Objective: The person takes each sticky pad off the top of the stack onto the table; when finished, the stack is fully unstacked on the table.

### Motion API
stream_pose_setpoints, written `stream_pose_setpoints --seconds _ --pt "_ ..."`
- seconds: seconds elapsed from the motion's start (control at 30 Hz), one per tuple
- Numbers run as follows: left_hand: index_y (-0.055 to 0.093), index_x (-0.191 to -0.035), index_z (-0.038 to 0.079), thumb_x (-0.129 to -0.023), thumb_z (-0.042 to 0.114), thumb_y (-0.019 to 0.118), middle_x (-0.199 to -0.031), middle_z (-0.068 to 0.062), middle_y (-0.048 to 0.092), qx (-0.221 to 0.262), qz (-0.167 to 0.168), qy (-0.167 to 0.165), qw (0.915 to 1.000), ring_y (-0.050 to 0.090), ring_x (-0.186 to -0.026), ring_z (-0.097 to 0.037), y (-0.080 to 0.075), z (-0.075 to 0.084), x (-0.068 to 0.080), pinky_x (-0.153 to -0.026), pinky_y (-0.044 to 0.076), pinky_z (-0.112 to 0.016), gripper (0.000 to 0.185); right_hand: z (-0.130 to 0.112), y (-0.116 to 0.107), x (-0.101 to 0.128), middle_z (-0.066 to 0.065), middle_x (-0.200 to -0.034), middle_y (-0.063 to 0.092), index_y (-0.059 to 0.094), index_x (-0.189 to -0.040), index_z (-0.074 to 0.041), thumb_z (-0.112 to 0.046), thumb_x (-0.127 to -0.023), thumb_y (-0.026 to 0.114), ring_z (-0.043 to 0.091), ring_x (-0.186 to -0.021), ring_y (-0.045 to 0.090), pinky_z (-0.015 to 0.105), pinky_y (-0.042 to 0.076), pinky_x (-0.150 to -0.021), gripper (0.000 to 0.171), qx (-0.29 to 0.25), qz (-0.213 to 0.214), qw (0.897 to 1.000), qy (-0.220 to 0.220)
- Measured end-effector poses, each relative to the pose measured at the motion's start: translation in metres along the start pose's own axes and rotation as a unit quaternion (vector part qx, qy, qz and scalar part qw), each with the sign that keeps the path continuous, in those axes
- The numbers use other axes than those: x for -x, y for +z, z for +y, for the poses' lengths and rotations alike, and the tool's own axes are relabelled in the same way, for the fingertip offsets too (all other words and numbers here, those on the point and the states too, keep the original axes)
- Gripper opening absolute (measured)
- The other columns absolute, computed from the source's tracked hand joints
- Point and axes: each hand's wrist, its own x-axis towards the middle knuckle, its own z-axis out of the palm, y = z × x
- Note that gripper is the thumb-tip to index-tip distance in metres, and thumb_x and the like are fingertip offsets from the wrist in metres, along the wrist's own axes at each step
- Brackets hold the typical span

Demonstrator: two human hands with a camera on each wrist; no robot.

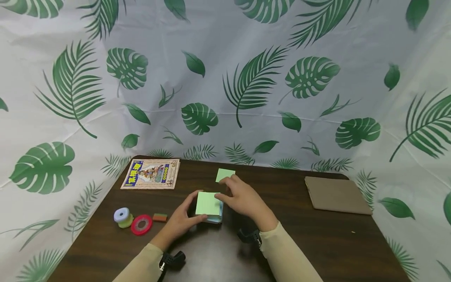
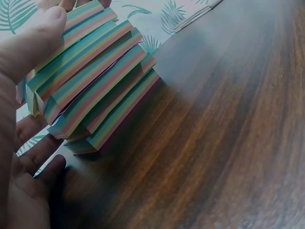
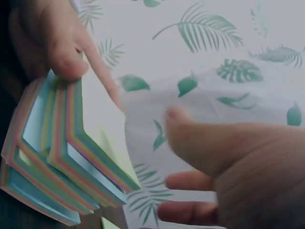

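My left hand (image 1: 181, 215) grips a tall stack of sticky notes (image 1: 208, 203), thumb on the near side and fingers round the far left side. The pads have striped edges in several colours, sit unevenly on one another, and show a light green top sheet. My right hand (image 1: 244, 197) hovers at the stack's right side, thumb near the top corner. In the right wrist view its thumb and fingers are spread apart with nothing between them. Just beyond its fingertips lies a single green sticky note (image 1: 224, 174) on the table.
On the dark wooden table (image 1: 275, 239), a colourful booklet (image 1: 151, 174) lies at the back left. Blue and yellow spools (image 1: 122, 216), a red ring-shaped roll (image 1: 141, 225) and a small orange-green block (image 1: 160, 217) sit at left. A closed brown laptop-like slab (image 1: 336, 194) is at right.
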Motion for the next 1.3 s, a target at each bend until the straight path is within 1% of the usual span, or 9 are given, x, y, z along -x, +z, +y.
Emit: stream_pose_setpoints --seconds 0.13,0.27,0.5,0.63,0.83,0.93,1.07,1.17,1.3 --pt "0.041 -0.167 0.026 -0.093 0.037 0.089 -0.166 -0.005 0.051 -0.008 -0.005 0.006 0.9999 0.046 -0.151 -0.031 0.001 0.001 -0.001 -0.125 0.034 -0.066 0.089 -0.003 0.007 0.003 0.005 -0.124 0.059 0.061 -0.152 -0.018 -0.061 -0.094 0.080 0.012 -0.085 0.058 0.033 0.054 -0.078 0.075 0.038 -0.058 0.997 -0.023" --pt "0.041 -0.166 0.024 -0.094 0.034 0.089 -0.164 -0.007 0.053 -0.018 -0.006 0.017 0.9997 0.050 -0.146 -0.032 0.000 0.002 -0.002 -0.122 0.037 -0.065 0.087 -0.005 0.013 0.004 0.005 -0.125 0.055 0.059 -0.152 -0.016 -0.061 -0.090 0.084 0.011 -0.084 0.058 0.029 0.053 -0.076 0.080 0.057 -0.083 0.994 -0.041" --pt "0.043 -0.165 0.017 -0.091 0.030 0.091 -0.162 -0.009 0.056 -0.028 0.000 0.024 0.9993 0.052 -0.145 -0.032 -0.001 0.002 -0.004 -0.124 0.037 -0.065 0.089 -0.006 0.013 0.002 0.002 -0.121 0.055 0.061 -0.147 -0.017 -0.060 -0.088 0.086 0.010 -0.084 0.057 0.028 0.052 -0.076 0.077 0.060 -0.081 0.994 -0.043" --pt "0.045 -0.164 0.018 -0.089 0.028 0.093 -0.161 -0.009 0.056 -0.028 -0.001 0.024 0.9993 0.051 -0.146 -0.031 0.000 0.002 -0.004 -0.125 0.036 -0.064 0.089 -0.006 0.011 0.003 0.003 -0.121 0.056 0.061 -0.146 -0.016 -0.060 -0.088 0.086 0.011 -0.083 0.057 0.029 0.052 -0.076 0.077 0.057 -0.085 0.994 -0.044" --pt "0.046 -0.163 0.021 -0.089 0.029 0.093 -0.160 -0.008 0.057 -0.020 0.000 0.030 0.9994 0.051 -0.147 -0.029 0.001 0.001 -0.003 -0.125 0.036 -0.063 0.088 -0.006 0.010 0.004 0.003 -0.121 0.059 0.060 -0.143 -0.017 -0.058 -0.087 0.088 0.011 -0.086 0.058 0.030 0.054 -0.078 0.075 0.057 -0.074 0.995 -0.046" --pt "0.045 -0.163 0.019 -0.090 0.027 0.093 -0.157 -0.009 0.059 -0.004 -0.007 0.037 0.9993 0.054 -0.144 -0.030 0.001 0.000 -0.003 -0.122 0.041 -0.062 0.088 -0.006 0.008 0.004 0.003 -0.121 0.060 0.058 -0.145 -0.017 -0.057 -0.087 0.088 0.012 -0.087 0.058 0.031 0.054 -0.079 0.076 0.056 -0.073 0.994 -0.050" --pt "0.043 -0.164 0.022 -0.090 0.028 0.092 -0.155 -0.007 0.061 0.011 -0.017 0.043 0.9989 0.058 -0.141 -0.028 0.001 0.001 -0.004 -0.119 0.047 -0.056 0.089 -0.005 0.004 0.004 0.006 -0.123 0.063 0.055 -0.148 -0.018 -0.056 -0.087 0.089 0.013 -0.089 0.059 0.034 0.055 -0.080 0.079 0.052 -0.072 0.995 -0.053" --pt "0.044 -0.164 0.024 -0.089 0.032 0.093 -0.158 -0.004 0.060 0.006 -0.012 0.038 0.9992 0.057 -0.144 -0.026 0.001 0.001 -0.005 -0.122 0.045 -0.056 0.089 -0.003 0.002 0.004 0.004 -0.123 0.066 0.053 -0.148 -0.020 -0.053 -0.087 0.090 0.013 -0.091 0.062 0.035 0.057 -0.082 0.079 0.049 -0.068 0.995 -0.053" --pt "0.045 -0.164 0.023 -0.089 0.031 0.093 -0.161 -0.006 0.058 0.001 -0.009 0.032 0.9995 0.056 -0.146 -0.028 0.000 0.001 -0.003 -0.123 0.043 -0.057 0.089 -0.001 0.001 0.001 -0.001 -0.119 0.071 0.048 -0.147 -0.020 -0.044 -0.088 0.092 0.012 -0.089 0.065 0.034 0.057 -0.082 0.078 0.048 -0.054 0.995 -0.063"
